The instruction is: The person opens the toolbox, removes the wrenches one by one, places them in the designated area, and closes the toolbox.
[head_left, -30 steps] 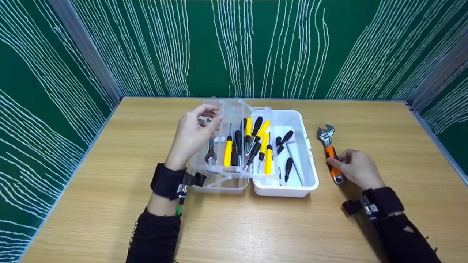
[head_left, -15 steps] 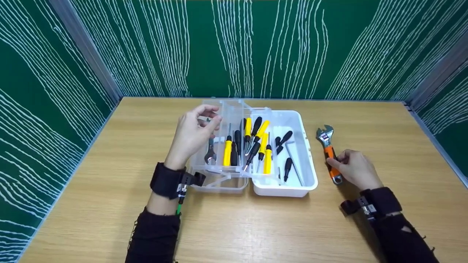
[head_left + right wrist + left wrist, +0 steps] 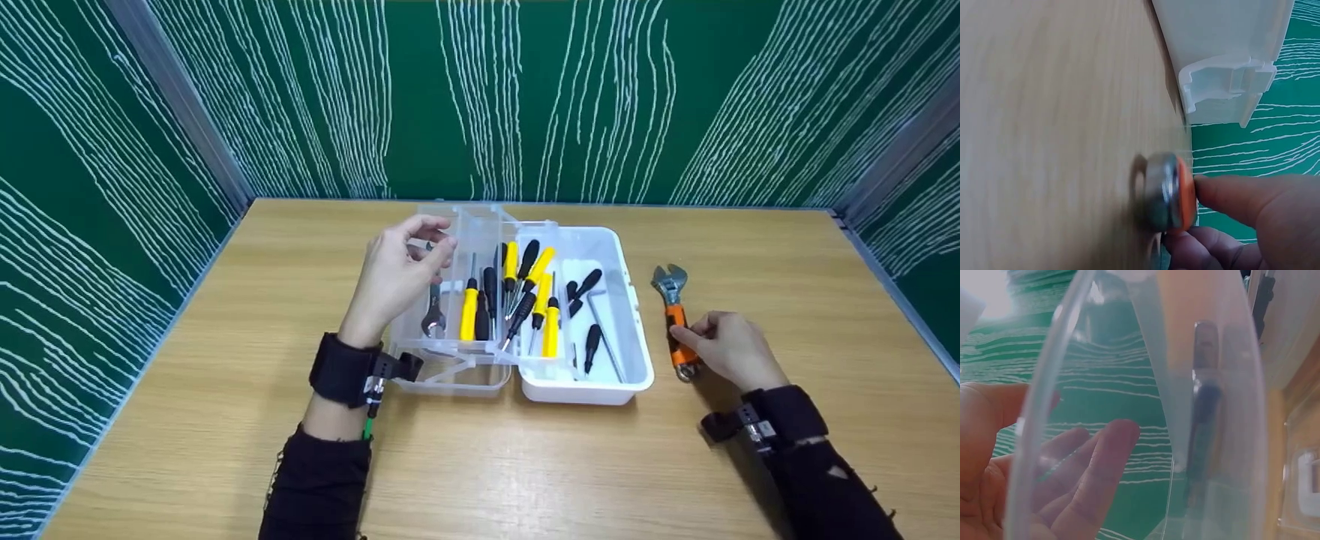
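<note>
My right hand (image 3: 731, 349) pinches the orange-and-black handle of an adjustable wrench (image 3: 674, 319) between thumb and fingers, at the right of the toolbox. In the right wrist view, the handle end of the adjustable wrench (image 3: 1169, 194) stands close over the tabletop. My left hand (image 3: 397, 270) hovers at the left side of the clear plastic tray (image 3: 480, 225), fingers loosely bent and thumb apart, with nothing between them. Through the tray's see-through wall, the left wrist view shows the fingers (image 3: 1095, 478) spread. An open-end wrench (image 3: 433, 319) lies in that tray near the left hand.
The white toolbox (image 3: 637, 375) stands open at the middle of the wooden table (image 3: 480, 472). Several yellow screwdrivers (image 3: 551, 326) and black screwdrivers (image 3: 592, 349) lie in it and its trays, beside a hex key (image 3: 606, 337). Green walls (image 3: 547, 97) with white lines enclose the table.
The adjustable wrench has turned a little in my right hand and its head has shifted slightly toward me. My left hand has stayed in place.
</note>
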`<control>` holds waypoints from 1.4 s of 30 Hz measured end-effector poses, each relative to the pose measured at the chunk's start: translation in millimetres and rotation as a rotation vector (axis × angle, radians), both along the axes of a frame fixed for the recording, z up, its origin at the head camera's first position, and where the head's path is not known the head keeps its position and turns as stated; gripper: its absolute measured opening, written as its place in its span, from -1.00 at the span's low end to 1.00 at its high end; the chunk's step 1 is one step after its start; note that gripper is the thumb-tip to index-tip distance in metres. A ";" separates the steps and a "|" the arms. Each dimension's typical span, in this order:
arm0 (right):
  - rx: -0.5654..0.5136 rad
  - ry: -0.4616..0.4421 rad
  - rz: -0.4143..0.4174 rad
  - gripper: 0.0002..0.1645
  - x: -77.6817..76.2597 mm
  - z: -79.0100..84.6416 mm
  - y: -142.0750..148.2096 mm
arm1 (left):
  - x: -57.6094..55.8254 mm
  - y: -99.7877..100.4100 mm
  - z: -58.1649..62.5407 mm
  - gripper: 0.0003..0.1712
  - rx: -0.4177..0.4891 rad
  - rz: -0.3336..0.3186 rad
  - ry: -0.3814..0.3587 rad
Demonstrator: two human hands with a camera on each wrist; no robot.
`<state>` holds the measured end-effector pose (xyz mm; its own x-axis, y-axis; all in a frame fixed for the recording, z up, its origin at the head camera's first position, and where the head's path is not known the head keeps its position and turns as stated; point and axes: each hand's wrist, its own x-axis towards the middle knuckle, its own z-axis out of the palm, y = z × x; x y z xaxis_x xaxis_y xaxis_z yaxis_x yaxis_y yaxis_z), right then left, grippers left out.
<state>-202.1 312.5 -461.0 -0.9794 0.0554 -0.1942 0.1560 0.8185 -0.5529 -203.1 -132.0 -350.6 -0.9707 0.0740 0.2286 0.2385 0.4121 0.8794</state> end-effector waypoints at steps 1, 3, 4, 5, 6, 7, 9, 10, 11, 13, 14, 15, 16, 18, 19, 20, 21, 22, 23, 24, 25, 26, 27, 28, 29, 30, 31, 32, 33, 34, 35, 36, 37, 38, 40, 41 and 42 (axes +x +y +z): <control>-0.002 -0.003 0.002 -0.48 0.2 0.3 -0.3 | -0.1 -0.1 0.1 -0.66 -0.001 -0.001 0.000; -0.005 -0.007 0.004 -0.48 0.4 1.0 -0.7 | -0.7 -0.2 0.5 -0.66 -0.002 -0.003 0.003; -0.002 -0.005 0.007 -0.49 0.4 1.3 -0.7 | -0.6 -0.2 0.9 -0.66 -0.006 -0.004 0.004; -0.001 -0.002 0.010 -0.49 0.4 2.0 -0.4 | -0.6 -0.3 1.1 -0.67 -0.009 -0.004 0.005; -0.006 -0.003 0.011 -0.49 0.6 2.8 0.0 | -0.6 -0.4 1.3 -0.67 -0.011 -0.004 0.006; -0.010 -0.002 0.010 -0.49 1.0 4.1 0.4 | -0.4 -0.6 1.5 -0.67 -0.013 -0.004 0.006; -0.017 -0.003 0.002 -0.49 1.3 7.1 1.3 | -0.2 -1.0 1.7 -0.67 -0.014 -0.004 0.005; -0.017 0.004 0.000 -0.49 1.6 9.0 1.6 | 0.0 -1.4 1.5 -0.67 -0.015 -0.002 0.004; -0.020 0.009 -0.003 -0.48 1.9 11.1 2.0 | 0.2 -1.8 1.4 -0.67 -0.015 0.001 0.002; -0.015 0.023 -0.011 -0.45 2.6 15.8 2.6 | 0.4 -2.1 1.4 -0.67 -0.015 0.003 -0.001; -0.015 0.027 -0.014 -0.45 3.1 18.2 2.9 | 0.4 -2.0 1.4 -0.66 -0.014 0.002 -0.003; -0.016 0.033 -0.013 -0.45 3.8 20.7 2.8 | 0.5 -2.0 1.5 -0.66 -0.015 0.002 -0.003; -0.017 0.040 -0.013 -0.45 4.6 23.3 2.5 | 0.6 -2.0 1.5 -0.66 -0.015 0.001 -0.003; -0.031 0.045 -0.011 -0.44 6.2 28.7 1.4 | 1.4 -2.0 2.3 -0.67 -0.015 -0.003 0.003; -0.039 0.048 -0.009 -0.43 7.1 31.3 0.6 | 1.8 -2.1 2.7 -0.67 -0.015 -0.004 0.008; -0.050 0.054 -0.005 -0.42 8.0 34.1 -0.3 | 2.0 -2.1 3.1 -0.67 -0.016 -0.004 0.013; -0.056 0.061 0.001 -0.41 9.0 36.9 -1.1 | 2.3 -2.2 3.5 -0.68 -0.018 -0.004 0.019; -0.062 0.073 0.008 -0.39 10.0 39.5 -2.1 | 2.7 -2.3 3.9 -0.68 -0.021 -0.003 0.022; -0.067 0.084 0.016 -0.39 11.0 42.2 -3.8 | 3.2 -2.2 4.4 -0.68 -0.025 -0.004 0.026; -0.069 0.100 0.024 -0.38 11.9 44.8 -5.8 | 3.4 -2.2 4.5 -0.68 -0.029 -0.004 0.028; -0.077 0.109 0.028 -0.38 12.8 47.4 -8.3 | 3.8 -2.1 4.7 -0.68 -0.033 -0.004 0.026; -0.082 0.123 0.034 -0.38 13.5 50.2 -11.1 | 4.2 -1.7 4.8 -0.67 -0.038 -0.006 0.025; -0.084 0.139 0.038 -0.38 14.3 52.8 -14.1 | 4.8 -1.2 5.1 -0.67 -0.043 -0.009 0.024; -0.087 0.155 0.043 -0.38 14.5 55.2 -18.0 | 5.2 -1.1 5.0 -0.66 -0.048 -0.011 0.023; -0.092 0.168 0.047 -0.39 14.5 57.8 -22.0 | 5.6 -0.7 5.1 -0.66 -0.053 -0.014 0.025; -0.099 0.178 0.051 -0.39 14.5 60.3 -25.9 | 6.0 -0.3 5.1 -0.66 -0.060 -0.016 0.027; -0.107 0.186 0.055 -0.39 14.4 62.8 -29.8 | 6.1 0.1 4.7 -0.66 -0.066 -0.018 0.029; -0.112 0.193 0.062 -0.40 14.4 65.3 -33.7 | 6.5 0.7 4.7 -0.67 -0.072 -0.020 0.029; -0.121 0.198 0.069 -0.40 14.4 67.5 -37.6 | 6.7 1.3 4.6 -0.67 -0.080 -0.019 0.029; -0.132 0.202 0.078 -0.40 14.4 69.8 -41.5 | 6.9 1.8 4.5 -0.67 -0.091 -0.016 0.027; -0.145 0.208 0.088 -0.41 14.5 71.9 -45.4 | 7.1 2.4 4.5 -0.68 -0.102 -0.015 0.025; -0.155 0.213 0.099 -0.42 14.6 73.8 -49.3 | 7.0 2.9 4.4 -0.68 -0.112 -0.014 0.024; -0.166 0.219 0.109 -0.43 14.5 75.7 -53.3 | 7.0 3.5 4.4 -0.67 -0.122 -0.013 0.022; -0.179 0.223 0.118 -0.44 14.6 77.7 -57.3 | 7.2 4.1 4.6 -0.67 -0.135 -0.012 0.021; -0.206 0.233 0.132 -0.46 14.4 81.1 -65.8 | 7.9 5.3 5.2 -0.67 -0.156 -0.011 0.021; -0.216 0.238 0.138 -0.47 14.2 82.7 -70.2 | 8.0 5.8 5.3 -0.66 -0.166 -0.013 0.023; -0.228 0.243 0.143 -0.49 14.0 84.5 -74.6 | 8.3 6.4 5.3 -0.66 -0.176 -0.013 0.025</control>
